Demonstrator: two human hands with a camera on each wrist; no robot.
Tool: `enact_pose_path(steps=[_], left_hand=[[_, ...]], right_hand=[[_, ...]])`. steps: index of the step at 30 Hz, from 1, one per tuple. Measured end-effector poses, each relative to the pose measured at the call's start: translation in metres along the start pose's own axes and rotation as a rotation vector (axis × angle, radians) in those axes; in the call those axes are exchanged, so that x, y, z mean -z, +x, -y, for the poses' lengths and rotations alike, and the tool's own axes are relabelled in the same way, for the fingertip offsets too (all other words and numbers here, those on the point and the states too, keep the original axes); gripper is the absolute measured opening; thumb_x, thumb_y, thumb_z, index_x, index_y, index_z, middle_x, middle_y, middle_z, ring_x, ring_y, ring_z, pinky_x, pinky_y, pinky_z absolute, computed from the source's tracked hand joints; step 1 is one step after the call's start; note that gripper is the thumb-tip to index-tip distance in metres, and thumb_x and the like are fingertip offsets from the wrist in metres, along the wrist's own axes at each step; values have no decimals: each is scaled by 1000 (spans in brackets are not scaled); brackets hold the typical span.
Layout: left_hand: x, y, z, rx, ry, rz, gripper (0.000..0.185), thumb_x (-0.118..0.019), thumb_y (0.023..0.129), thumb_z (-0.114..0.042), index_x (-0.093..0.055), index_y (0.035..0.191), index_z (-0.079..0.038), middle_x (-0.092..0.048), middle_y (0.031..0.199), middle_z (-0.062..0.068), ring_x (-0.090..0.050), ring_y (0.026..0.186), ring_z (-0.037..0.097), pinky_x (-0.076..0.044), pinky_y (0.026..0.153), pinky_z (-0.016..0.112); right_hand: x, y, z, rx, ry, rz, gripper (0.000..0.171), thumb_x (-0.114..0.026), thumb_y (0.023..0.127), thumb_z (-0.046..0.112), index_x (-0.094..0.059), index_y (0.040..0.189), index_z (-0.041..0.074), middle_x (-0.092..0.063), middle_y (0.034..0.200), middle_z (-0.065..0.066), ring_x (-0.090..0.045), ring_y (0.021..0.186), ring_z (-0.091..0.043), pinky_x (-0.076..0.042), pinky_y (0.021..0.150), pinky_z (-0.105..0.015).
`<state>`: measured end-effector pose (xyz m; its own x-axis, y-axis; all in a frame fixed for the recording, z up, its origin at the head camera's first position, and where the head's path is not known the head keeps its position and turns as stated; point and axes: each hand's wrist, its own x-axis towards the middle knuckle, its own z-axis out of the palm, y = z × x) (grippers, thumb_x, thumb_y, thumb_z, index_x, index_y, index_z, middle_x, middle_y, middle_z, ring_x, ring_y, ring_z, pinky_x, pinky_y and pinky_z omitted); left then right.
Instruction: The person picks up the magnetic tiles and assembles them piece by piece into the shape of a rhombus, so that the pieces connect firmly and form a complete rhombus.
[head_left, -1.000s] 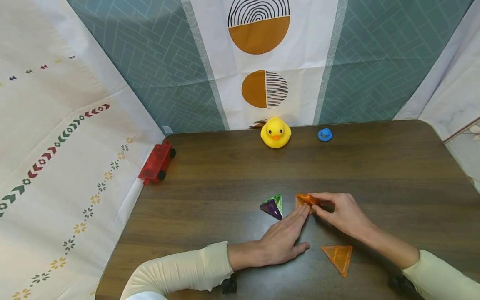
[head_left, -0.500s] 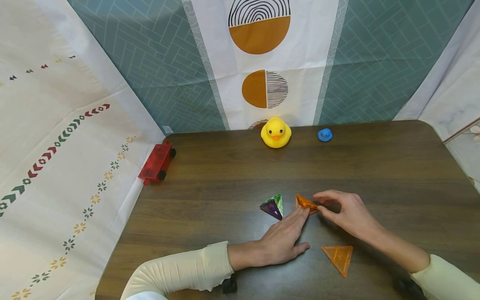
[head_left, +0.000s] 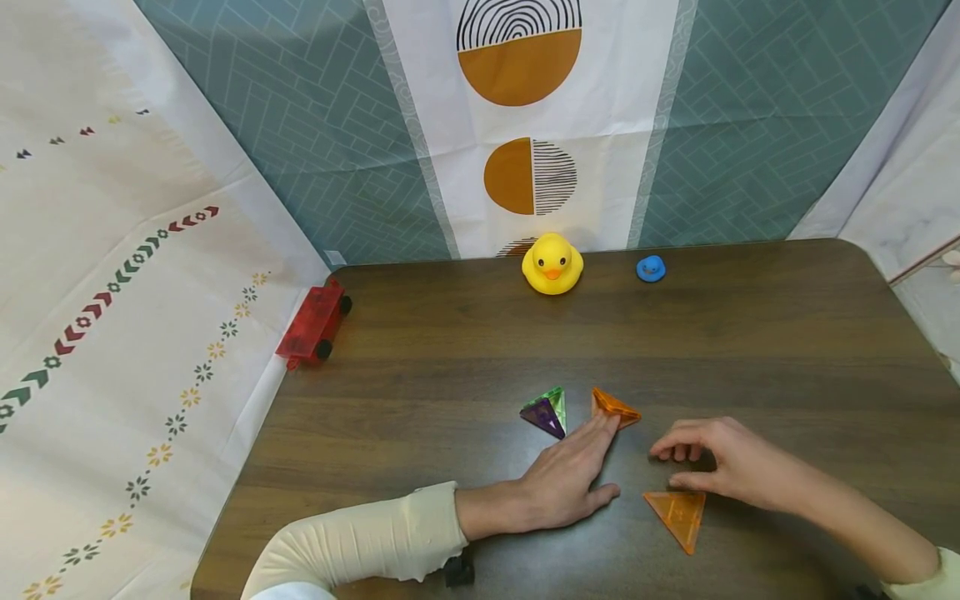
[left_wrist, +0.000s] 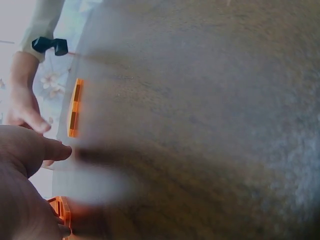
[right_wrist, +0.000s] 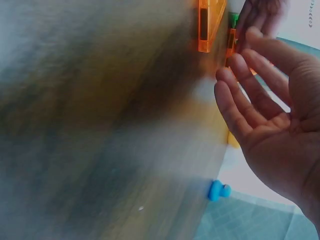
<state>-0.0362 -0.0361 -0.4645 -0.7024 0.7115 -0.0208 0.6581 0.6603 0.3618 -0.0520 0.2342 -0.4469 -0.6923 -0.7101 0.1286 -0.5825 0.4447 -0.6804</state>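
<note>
My left hand (head_left: 573, 475) lies with straight fingers, its fingertips resting on a joined group of see-through orange triangle tiles (head_left: 621, 410). One of those tiles is raised at a slant, and the fingers hide part of the group. To the right, my right hand (head_left: 731, 467) hovers with loosely bent fingers and nothing in them. Just below its thumb, a separate orange triangle tile (head_left: 678, 518) lies flat; the left wrist view shows that orange tile (left_wrist: 75, 107) edge-on. Left of the orange group sits a small joined piece of purple (head_left: 545, 417) and green (head_left: 557, 402) triangles.
A yellow rubber duck (head_left: 552, 265) and a small blue duck (head_left: 650, 268) stand along the back edge of the brown wooden table (head_left: 450, 333). At the left edge is a red wheeled car base (head_left: 313, 325). Patterned cloths hang behind and to the left.
My right hand has let go of the raised orange triangle tile and moved right and toward me, near the separate tile. The raised tile stays tilted. My left hand has not moved.
</note>
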Motion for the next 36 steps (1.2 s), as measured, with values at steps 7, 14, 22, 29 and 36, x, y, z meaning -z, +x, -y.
enact_pose_path(steps=[7,14,22,29,36], left_hand=[[1,0,0,-1,7,11,88,-65,95,-42,-15,158,-4,-22,162,15,-21,149,20,-21,118,29],[1,0,0,-1,11,18,88,-65,95,-42,-15,158,-4,-22,162,15,-18,149,17,-19,119,29],[1,0,0,1,13,20,88,-65,95,-41,-16,158,-4,-22,162,15,-18,149,17,-20,119,29],[1,0,0,-1,13,24,88,-65,96,-41,-16,158,-4,-20,162,15,-17,149,17,-18,119,29],[1,1,0,5,-1,35,87,-64,96,-41,-15,158,-5,-19,162,14,-17,149,16,-18,119,28]], right_hand=[[-11,-13,-6,118,105,7,46,-84,79,23,-67,122,16,-66,111,7,-59,87,-6,-51,70,-23],[-22,-25,-12,196,108,-42,62,-88,72,28,-64,127,13,-62,116,2,-58,97,-10,-48,80,-18],[-31,-31,-14,213,47,-64,72,-90,65,38,-65,128,15,-58,116,5,-52,105,-8,-39,90,-12],[-31,-31,-12,199,14,-41,71,-89,65,44,-64,128,19,-54,116,8,-49,105,-6,-40,88,-13],[-33,-31,-14,217,19,-53,66,-89,67,40,-66,126,21,-54,116,9,-48,104,-6,-39,88,-13]])
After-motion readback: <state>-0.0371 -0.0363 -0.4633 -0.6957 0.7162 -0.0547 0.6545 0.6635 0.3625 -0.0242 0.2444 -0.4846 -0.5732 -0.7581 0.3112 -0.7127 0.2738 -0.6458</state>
